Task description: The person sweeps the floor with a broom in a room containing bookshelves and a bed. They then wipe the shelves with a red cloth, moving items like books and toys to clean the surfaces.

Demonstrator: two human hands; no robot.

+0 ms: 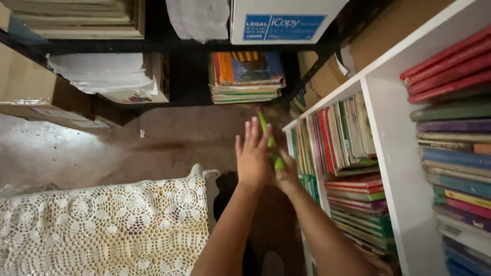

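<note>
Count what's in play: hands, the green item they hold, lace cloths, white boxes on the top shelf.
Hands: 2 (left hand, right hand)
Green item: 1
Lace cloth: 1
White box: 1
Total: 5

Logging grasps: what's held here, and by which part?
A thin green book, held by its lower end in the right hand; the open left hand lies flat against its side.
</note>
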